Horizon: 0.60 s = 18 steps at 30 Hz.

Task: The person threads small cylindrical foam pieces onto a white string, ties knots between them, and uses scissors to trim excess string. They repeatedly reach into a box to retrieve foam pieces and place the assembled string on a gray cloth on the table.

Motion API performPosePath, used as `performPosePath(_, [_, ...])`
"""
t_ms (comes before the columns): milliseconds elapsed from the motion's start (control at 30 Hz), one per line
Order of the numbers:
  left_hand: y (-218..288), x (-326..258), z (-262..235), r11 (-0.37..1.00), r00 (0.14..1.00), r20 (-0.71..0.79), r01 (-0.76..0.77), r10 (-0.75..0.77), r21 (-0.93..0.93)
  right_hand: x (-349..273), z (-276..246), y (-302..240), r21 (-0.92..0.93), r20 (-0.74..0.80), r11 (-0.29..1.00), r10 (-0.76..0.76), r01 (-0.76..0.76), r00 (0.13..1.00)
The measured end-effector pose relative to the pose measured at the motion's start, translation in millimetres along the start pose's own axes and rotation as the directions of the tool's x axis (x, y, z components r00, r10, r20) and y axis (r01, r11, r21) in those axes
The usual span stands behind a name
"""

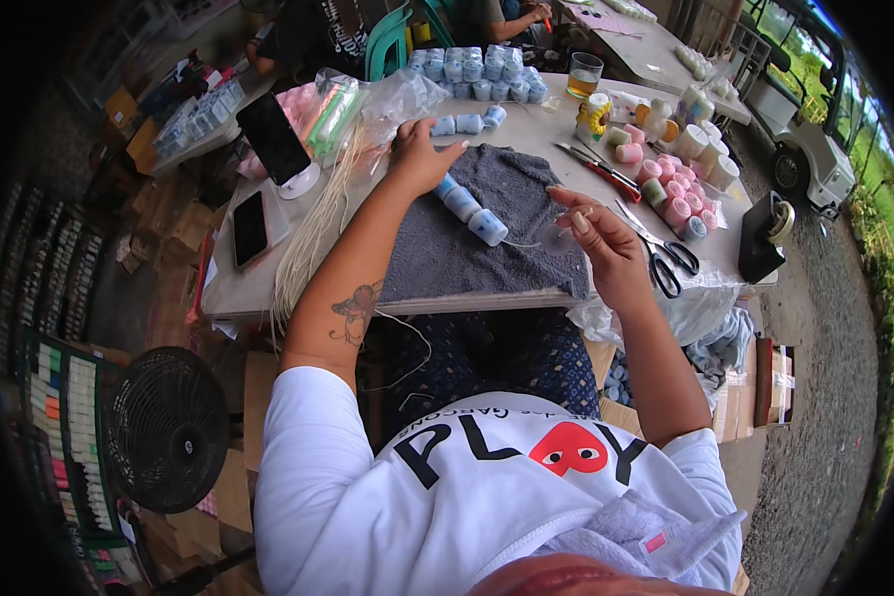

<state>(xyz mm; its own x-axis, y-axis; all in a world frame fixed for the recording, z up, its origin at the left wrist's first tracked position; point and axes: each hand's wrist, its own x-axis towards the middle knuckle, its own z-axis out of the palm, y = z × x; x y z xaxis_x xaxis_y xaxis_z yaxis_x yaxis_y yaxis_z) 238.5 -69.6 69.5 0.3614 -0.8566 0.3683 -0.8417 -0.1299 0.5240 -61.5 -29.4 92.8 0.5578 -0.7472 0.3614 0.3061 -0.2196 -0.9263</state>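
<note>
Blue-white rolls (472,211) lie on grey towel (486,223) between spread left hand (419,156) and pinching right hand (598,233).

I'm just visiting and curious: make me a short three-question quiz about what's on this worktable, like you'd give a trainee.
1. True or false: the right hand holds the black-handled scissors.
2. What lies under the row of blue-and-white rolls? A) grey towel B) plastic bag C) phone
3. Fill in: the left hand rests near the towel's far edge, beside a bundle of pale ____.

Key
1. False: the scissors lie on the table, right of that hand.
2. A, the grey towel.
3. Strings.
</note>
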Motion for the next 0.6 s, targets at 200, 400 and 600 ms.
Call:
performPosePath(200, [88,-127,-16,0.750,0.880,0.080,-0.349,0.469,-0.561,34,19,-17,-0.032,0.045,0.974,-0.224,0.225,0.974])
performPosePath(400, [64,-116,46,0.878,0.889,-0.121,-0.456,0.441,-0.147,46,24,-32,-0.028,0.145,0.981,-0.188,0.194,0.971])
performPosePath(600, [57,-129,67,0.823,0.831,0.112,-0.556,0.545,0.114,-37,-2,-8,-0.328,-0.049,0.942,0.055,-0.068,0.997])
